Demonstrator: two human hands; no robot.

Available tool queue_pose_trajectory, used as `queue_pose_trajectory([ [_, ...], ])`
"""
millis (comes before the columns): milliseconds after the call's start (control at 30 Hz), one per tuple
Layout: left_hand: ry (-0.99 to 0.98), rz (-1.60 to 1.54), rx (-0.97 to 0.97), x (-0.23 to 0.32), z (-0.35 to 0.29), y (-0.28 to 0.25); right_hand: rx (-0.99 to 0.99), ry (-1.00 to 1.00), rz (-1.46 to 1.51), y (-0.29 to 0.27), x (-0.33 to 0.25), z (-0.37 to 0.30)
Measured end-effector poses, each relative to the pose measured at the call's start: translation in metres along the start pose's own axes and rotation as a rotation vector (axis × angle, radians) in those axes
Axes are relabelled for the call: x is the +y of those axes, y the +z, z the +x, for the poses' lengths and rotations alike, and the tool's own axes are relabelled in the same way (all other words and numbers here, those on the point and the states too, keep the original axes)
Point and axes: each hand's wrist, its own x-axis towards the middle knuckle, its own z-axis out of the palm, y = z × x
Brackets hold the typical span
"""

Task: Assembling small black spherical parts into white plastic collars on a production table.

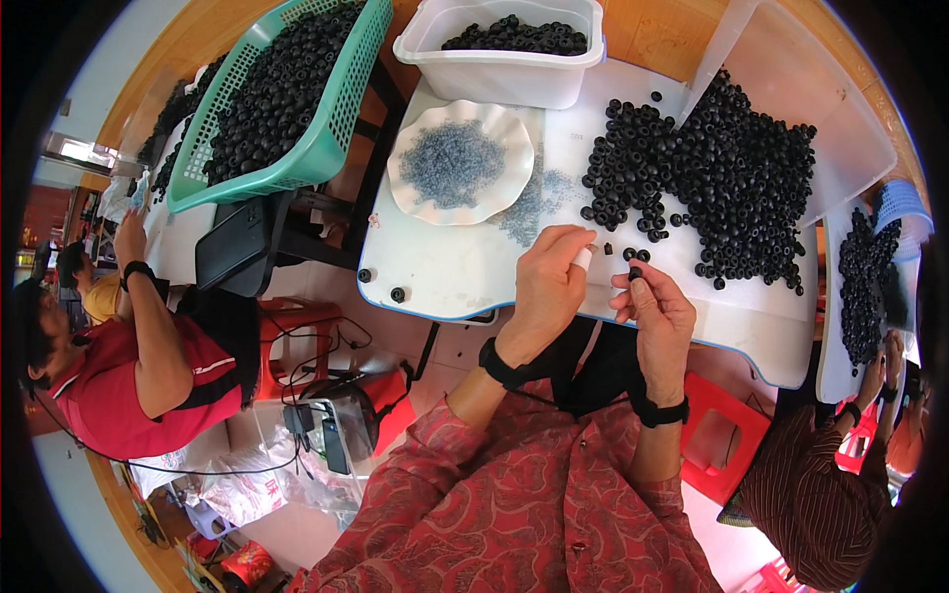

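My left hand [549, 282] is closed over the near edge of the white table [445, 272], fingers curled together. A small white piece [583, 259] shows at its fingertips; whether it is held or worn on a finger I cannot tell. My right hand [657, 321] pinches a small round black piece [636, 273] between thumb and fingers. Just beyond that hand lie a few loose black ring-shaped pieces [643, 255]. A large heap of the same black pieces [741, 178] spreads over the right of the table. Tiny grey-blue parts [450, 163] fill a scalloped white plate [514, 188].
A white tub [494, 74] of black pieces stands at the back, and a clear bin [840, 109] lies tipped behind the heap. At left is a full green basket [341, 119]. Co-workers sit at left [148, 385] and right [816, 494]. Red stools [717, 435] and cables are below.
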Motion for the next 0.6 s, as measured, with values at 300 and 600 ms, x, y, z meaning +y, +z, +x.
queue_pose_trajectory([
  [300,-0.132,-0.442,-0.287,0.008,-0.028,-0.026,-0.15,0.076,-0.025,0.02,0.0,-0.008],
  [600,-0.449,-0.649,-0.133,0.004,-0.039,-0.055,-0.202,0.109,-0.108,0.061,0.001,-0.007],
])
